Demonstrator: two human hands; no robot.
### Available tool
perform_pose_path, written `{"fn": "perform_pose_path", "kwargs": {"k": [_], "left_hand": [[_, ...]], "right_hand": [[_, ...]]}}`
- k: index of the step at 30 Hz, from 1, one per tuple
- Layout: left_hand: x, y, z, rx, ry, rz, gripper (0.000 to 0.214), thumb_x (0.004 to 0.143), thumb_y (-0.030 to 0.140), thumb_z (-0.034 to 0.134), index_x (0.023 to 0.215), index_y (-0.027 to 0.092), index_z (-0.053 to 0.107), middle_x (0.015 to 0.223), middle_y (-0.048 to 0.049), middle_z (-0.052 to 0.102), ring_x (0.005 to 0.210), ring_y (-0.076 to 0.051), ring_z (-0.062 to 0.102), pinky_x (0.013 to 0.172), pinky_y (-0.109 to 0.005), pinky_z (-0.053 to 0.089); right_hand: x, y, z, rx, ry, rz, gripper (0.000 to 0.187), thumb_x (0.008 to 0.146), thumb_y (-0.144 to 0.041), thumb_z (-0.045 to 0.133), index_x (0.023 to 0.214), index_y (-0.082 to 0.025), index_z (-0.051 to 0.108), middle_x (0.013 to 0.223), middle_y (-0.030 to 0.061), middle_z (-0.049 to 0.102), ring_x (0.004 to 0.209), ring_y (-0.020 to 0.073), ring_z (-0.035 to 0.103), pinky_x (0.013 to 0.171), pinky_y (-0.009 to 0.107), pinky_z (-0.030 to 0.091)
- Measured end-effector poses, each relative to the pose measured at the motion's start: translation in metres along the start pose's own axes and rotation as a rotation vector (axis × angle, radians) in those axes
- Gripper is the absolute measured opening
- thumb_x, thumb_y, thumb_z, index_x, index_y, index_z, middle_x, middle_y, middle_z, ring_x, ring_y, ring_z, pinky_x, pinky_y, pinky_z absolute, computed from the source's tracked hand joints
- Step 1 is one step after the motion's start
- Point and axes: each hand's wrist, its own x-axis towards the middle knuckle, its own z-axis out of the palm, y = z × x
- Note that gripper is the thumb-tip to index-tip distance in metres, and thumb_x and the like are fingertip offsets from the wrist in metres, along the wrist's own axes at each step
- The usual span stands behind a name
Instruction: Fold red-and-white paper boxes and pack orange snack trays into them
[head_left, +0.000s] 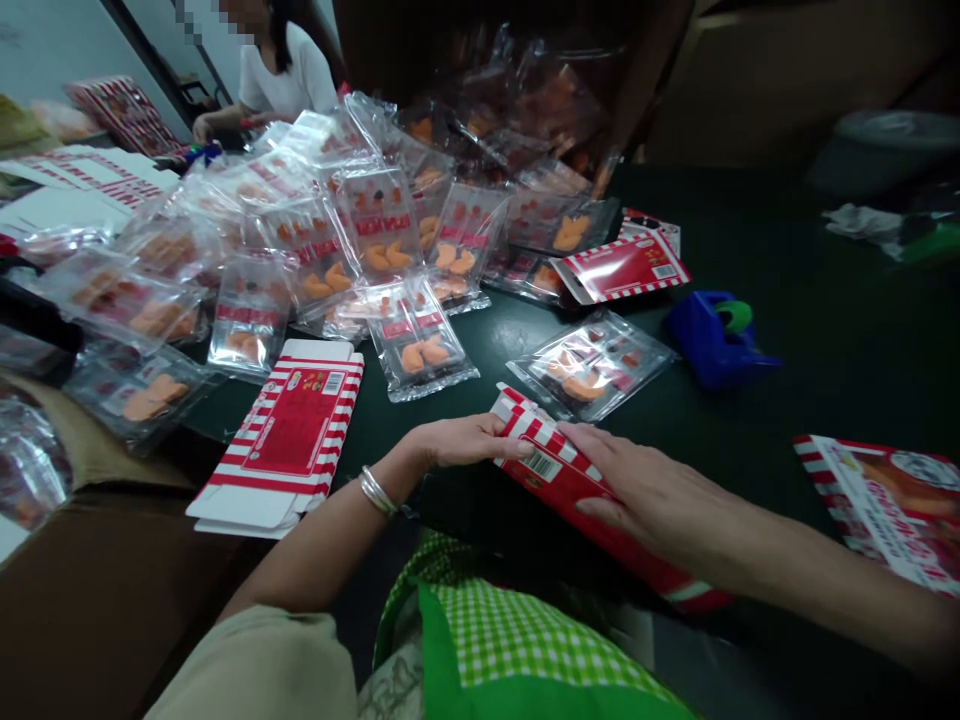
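Observation:
My left hand (465, 442) grips the near end of a red-and-white striped cardboard box (559, 490), its fingers on the box's upper flap. My right hand (637, 485) lies across the box's top face, fingers spread over the printed red panel. A clear plastic pack of orange shrimp-shaped pieces (591, 365) lies just beyond my hands, and another (416, 340) lies to its left. A flattened striped carton (289, 430) lies left of my left forearm, which wears a metal bangle (377, 491).
A heap of similar plastic packs (300, 215) covers the dark green table (780, 400). A blue tape dispenser (716, 338) stands to the right, beside a printed card (877, 510). A person in a white shirt (285, 85) works at the far end, near stacked flat cartons (90, 175).

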Motion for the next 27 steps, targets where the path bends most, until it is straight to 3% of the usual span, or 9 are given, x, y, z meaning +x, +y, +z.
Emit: {"fn": "perform_pose_path", "kwargs": {"k": [4,6,10,12,14,17,20,24,27], "left_hand": [[0.020,-0.007,-0.013,0.050,-0.132,-0.061,0.021,0.073,0.030,0.069,0.090,0.019,0.074,0.091,-0.0036,0.075,0.085,-0.021,0.068,0.083,-0.033,0.052],[0.027,0.000,-0.018,0.156,-0.044,-0.046,0.018,0.073,0.028,0.069,0.087,0.018,0.074,0.087,-0.0037,0.075,0.082,-0.022,0.068,0.079,-0.032,0.053],[0.015,-0.001,-0.016,0.296,0.542,0.079,0.017,0.077,0.027,0.064,0.090,0.017,0.070,0.092,-0.0064,0.072,0.089,-0.023,0.066,0.085,-0.035,0.050],[-0.003,-0.017,-0.003,0.170,0.933,0.100,0.022,0.079,0.027,0.061,0.098,0.016,0.067,0.099,-0.0088,0.070,0.094,-0.023,0.064,0.087,-0.037,0.050],[-0.019,-0.036,0.021,-0.076,1.092,0.008,0.034,0.078,0.028,0.063,0.109,0.014,0.061,0.102,-0.0130,0.069,0.091,-0.024,0.066,0.081,-0.040,0.053],[-0.020,-0.047,0.066,-0.410,0.876,-0.104,0.062,0.073,0.027,0.070,0.128,0.012,0.045,0.113,-0.0192,0.065,0.092,-0.026,0.067,0.080,-0.043,0.054],[0.005,-0.038,0.099,-0.556,0.698,0.006,0.075,0.067,0.022,0.077,0.131,0.014,0.038,0.120,-0.0187,0.063,0.100,-0.027,0.066,0.088,-0.044,0.052],[0.037,-0.026,0.107,-0.384,0.747,0.116,0.079,0.059,0.006,0.075,0.128,0.016,0.038,0.119,-0.0130,0.064,0.104,-0.026,0.064,0.092,-0.041,0.050],[0.038,-0.029,0.096,-0.307,0.803,0.062,0.067,0.063,0.001,0.065,0.125,0.015,0.043,0.112,-0.0111,0.067,0.097,-0.024,0.066,0.089,-0.040,0.052]], "right_hand": [[0.018,0.017,-0.002,0.248,-0.112,-0.021,0.073,0.083,-0.046,0.057,0.146,-0.023,0.028,0.148,0.0107,0.039,0.131,0.0347,0.041,0.109,0.051,0.034],[0.020,0.026,-0.008,0.534,-0.161,0.106,0.077,0.081,-0.044,0.061,0.147,-0.025,0.026,0.144,0.0101,0.045,0.125,0.0340,0.050,0.103,0.050,0.042],[0.011,0.042,-0.009,1.073,-0.161,0.372,0.073,0.082,-0.033,0.061,0.145,-0.028,0.023,0.126,0.0103,0.062,0.099,0.0304,0.068,0.081,0.048,0.057],[0.001,0.049,-0.006,1.187,-0.131,0.379,0.071,0.082,-0.032,0.063,0.143,-0.028,0.026,0.125,0.0108,0.063,0.098,0.0296,0.068,0.081,0.047,0.058],[-0.009,0.052,-0.003,1.235,-0.087,0.373,0.070,0.082,-0.033,0.065,0.141,-0.028,0.028,0.126,0.0114,0.062,0.099,0.0303,0.068,0.081,0.047,0.059],[-0.015,0.051,0.002,1.226,0.013,0.368,0.074,0.078,-0.037,0.069,0.140,-0.029,0.030,0.126,0.0121,0.062,0.098,0.0335,0.068,0.076,0.048,0.060],[-0.011,0.045,0.017,1.071,0.180,0.285,0.075,0.074,-0.044,0.069,0.138,-0.027,0.033,0.130,0.0133,0.059,0.108,0.0374,0.062,0.084,0.053,0.057],[-0.005,0.035,0.035,0.835,0.441,0.151,0.078,0.074,-0.045,0.067,0.140,-0.022,0.031,0.142,0.0121,0.048,0.130,0.0342,0.043,0.109,0.051,0.035],[-0.014,0.035,0.032,1.126,0.276,0.154,0.069,0.082,-0.047,0.061,0.141,-0.030,0.031,0.140,0.0091,0.051,0.124,0.0320,0.051,0.102,0.051,0.044]]}}
